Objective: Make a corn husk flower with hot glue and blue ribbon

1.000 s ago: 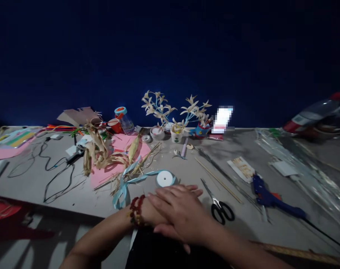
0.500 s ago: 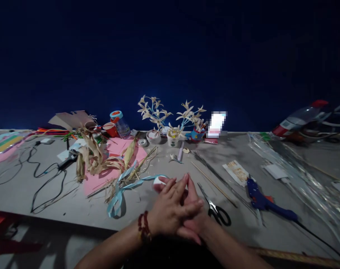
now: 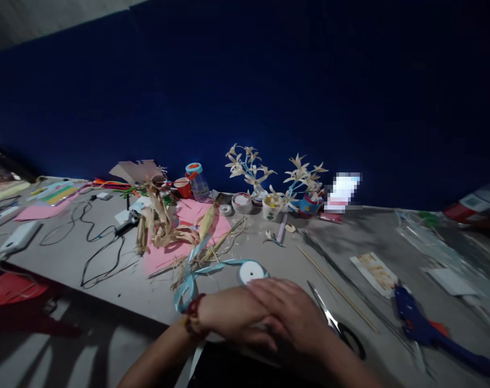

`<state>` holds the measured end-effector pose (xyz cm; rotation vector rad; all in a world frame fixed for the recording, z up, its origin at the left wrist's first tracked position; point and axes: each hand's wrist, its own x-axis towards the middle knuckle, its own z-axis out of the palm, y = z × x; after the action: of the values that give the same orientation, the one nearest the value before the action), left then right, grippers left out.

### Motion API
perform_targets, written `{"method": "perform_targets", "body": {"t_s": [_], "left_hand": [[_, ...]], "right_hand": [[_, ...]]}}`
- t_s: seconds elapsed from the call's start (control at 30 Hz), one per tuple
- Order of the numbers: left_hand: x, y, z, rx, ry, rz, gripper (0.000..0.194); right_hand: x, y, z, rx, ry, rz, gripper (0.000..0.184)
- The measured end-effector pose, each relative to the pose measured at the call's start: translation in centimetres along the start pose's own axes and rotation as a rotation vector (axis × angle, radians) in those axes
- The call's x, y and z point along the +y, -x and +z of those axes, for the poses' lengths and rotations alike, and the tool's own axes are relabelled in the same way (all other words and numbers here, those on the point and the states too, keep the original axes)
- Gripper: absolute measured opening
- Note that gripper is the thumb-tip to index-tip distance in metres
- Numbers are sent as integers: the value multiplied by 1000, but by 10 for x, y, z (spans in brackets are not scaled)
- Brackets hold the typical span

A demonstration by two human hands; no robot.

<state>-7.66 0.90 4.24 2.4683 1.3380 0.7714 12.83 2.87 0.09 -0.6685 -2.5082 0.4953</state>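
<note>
My left hand, with a dark red bead bracelet at the wrist, is at the table's front edge. Across its back lies my right hand, fingers stretched flat; the two touch and I see nothing held. My left fingers extend partly hidden beneath the right hand. Just beyond them is a white ribbon spool, its light blue ribbon trailing left in loops. Black-handled scissors lie partly open beside my right forearm. Two sprays of pale husk-like flowers on blue stems stand at the back.
Dry corn husks cover pink paper on the left. A blue glue gun lies right, near thin wires and a wooden stick. Small cups and a lit phone stand along the dark blue wall. Cables run left.
The view has swung left and tilted. My hands, earlier palm against palm with fingers spread, now have the right laid over the back of the left. The ribbon spool has come into clearer view.
</note>
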Motion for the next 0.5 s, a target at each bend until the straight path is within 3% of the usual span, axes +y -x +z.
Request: {"method": "perform_targets", "body": {"t_s": [0.03,0.07,0.1,0.17,0.23,0.27,0.33,0.37,0.5], "left_hand": [[-9,6,-15,-116,133,111,50],[-20,14,-29,-140,252,122,53],[-33,22,-42,24,345,59,52],[-66,40,-60,503,269,-248,44],[-100,54,-67,655,-75,-431,29],[-116,59,-67,641,-212,-479,25],[-142,64,-64,404,-370,-543,25],[-152,64,-61,343,-390,-551,24],[-168,49,-49,219,-451,-557,27]], "right_hand": [[12,12,-3,47,34,65,44],[23,27,-6,78,65,158,45],[34,41,-10,115,94,215,45],[46,63,-14,155,103,292,42],[46,74,-12,182,81,317,40],[44,75,-9,190,72,323,39],[36,71,-1,185,69,321,36],[34,68,2,176,72,318,35],[30,62,11,111,82,265,31]]}}
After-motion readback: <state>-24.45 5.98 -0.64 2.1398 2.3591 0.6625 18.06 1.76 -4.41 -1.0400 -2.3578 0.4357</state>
